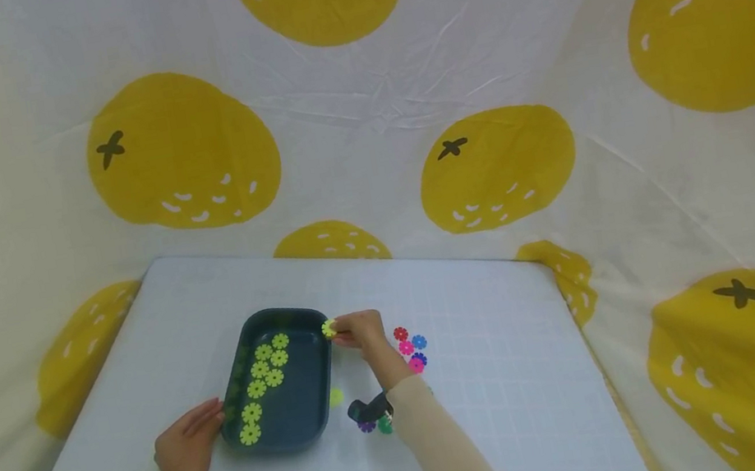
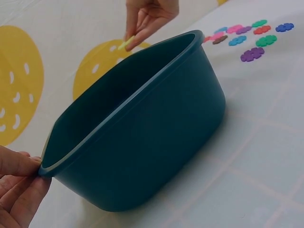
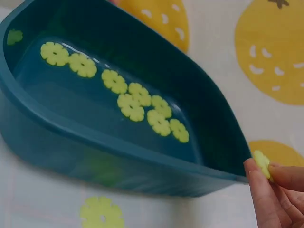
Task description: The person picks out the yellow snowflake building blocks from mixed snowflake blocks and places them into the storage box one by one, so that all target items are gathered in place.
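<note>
A dark teal plastic basin (image 1: 306, 389) stands on the table, with several yellow-green flower-shaped discs (image 3: 130, 107) lying flat on its floor. My left hand (image 1: 184, 447) pinches the basin's rim at the near left, thumb above and fingers below, as the left wrist view shows. Over the far right corner of the basin, my right hand (image 1: 361, 330) pinches one yellow-green flower disc (image 3: 261, 163) between thumb and fingertips. Another yellow-green flower disc (image 3: 101, 213) lies on the table beside the basin's right side.
To the right of the basin, flower discs in red, pink, blue, purple and green (image 2: 252, 54) are scattered on the white gridded tablecloth (image 1: 514, 379). My right forearm partly covers them in the head view. A curtain with yellow fruit prints (image 1: 356, 106) hangs around the table.
</note>
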`<state>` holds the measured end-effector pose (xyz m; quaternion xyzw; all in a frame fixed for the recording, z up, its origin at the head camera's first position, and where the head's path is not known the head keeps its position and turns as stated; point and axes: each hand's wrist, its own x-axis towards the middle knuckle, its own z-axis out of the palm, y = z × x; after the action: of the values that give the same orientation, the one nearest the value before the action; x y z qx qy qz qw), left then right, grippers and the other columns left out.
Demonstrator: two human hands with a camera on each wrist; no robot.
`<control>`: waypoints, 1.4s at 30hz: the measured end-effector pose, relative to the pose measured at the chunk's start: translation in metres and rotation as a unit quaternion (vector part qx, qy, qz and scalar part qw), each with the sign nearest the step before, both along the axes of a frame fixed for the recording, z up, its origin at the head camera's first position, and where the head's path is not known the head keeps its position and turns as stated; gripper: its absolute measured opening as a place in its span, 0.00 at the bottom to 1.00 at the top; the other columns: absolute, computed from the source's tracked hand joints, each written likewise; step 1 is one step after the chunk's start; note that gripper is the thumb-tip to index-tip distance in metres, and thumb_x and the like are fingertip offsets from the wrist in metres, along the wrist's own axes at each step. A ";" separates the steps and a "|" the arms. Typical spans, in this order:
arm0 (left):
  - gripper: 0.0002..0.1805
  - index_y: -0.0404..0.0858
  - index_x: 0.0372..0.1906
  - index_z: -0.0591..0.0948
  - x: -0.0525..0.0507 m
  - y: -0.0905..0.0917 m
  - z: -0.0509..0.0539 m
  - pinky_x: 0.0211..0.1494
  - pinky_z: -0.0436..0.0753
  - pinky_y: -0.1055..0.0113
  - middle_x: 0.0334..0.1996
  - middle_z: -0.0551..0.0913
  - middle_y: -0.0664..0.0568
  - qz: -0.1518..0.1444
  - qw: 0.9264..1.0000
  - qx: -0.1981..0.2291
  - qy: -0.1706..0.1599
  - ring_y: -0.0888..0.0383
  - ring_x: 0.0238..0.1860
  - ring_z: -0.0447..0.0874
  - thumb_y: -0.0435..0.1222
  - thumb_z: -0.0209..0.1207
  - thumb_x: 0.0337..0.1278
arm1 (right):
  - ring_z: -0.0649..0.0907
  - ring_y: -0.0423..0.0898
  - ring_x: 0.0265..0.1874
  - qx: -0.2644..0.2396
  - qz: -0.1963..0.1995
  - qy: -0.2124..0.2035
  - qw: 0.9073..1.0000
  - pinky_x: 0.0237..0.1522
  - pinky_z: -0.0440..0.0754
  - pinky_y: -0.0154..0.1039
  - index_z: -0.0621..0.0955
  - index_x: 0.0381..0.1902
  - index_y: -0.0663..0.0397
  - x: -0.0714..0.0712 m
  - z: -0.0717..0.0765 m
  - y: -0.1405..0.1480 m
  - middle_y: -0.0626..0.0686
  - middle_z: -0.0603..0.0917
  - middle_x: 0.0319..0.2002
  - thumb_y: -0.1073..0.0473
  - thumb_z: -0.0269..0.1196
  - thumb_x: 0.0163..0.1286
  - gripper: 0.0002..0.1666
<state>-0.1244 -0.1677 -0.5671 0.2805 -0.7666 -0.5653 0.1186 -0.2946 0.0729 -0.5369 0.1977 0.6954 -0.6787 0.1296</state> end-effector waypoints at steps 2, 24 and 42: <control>0.16 0.32 0.53 0.83 0.000 0.000 0.000 0.37 0.74 0.93 0.52 0.85 0.39 0.000 1.000 0.003 0.000 0.92 0.33 0.70 0.30 0.65 0.60 | 0.88 0.43 0.22 -0.006 0.006 -0.002 1.000 0.28 0.86 0.31 0.86 0.38 0.64 0.001 -0.001 -0.005 0.58 0.89 0.32 0.65 0.71 0.60 0.09; 0.16 0.32 0.53 0.83 0.000 0.000 -0.002 0.40 0.74 0.93 0.53 0.85 0.39 -0.001 1.000 0.003 0.012 0.92 0.35 0.69 0.30 0.65 0.61 | 0.87 0.45 0.19 0.043 0.068 0.019 0.997 0.20 0.85 0.32 0.87 0.33 0.66 0.026 -0.002 -0.064 0.58 0.89 0.28 0.71 0.69 0.58 0.04; 0.16 0.33 0.54 0.83 0.001 0.000 0.000 0.39 0.73 0.93 0.53 0.85 0.40 -0.003 1.000 0.004 -0.001 0.93 0.34 0.68 0.30 0.64 0.61 | 0.85 0.46 0.18 0.237 0.146 0.064 0.958 0.22 0.87 0.39 0.87 0.24 0.62 0.060 -0.029 -0.098 0.54 0.88 0.26 0.74 0.71 0.52 0.04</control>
<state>-0.1234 -0.1675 -0.5668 0.2792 -0.7650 -0.5688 0.1155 -0.2350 -0.0255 -0.5661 0.0750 0.8643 -0.4795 0.1319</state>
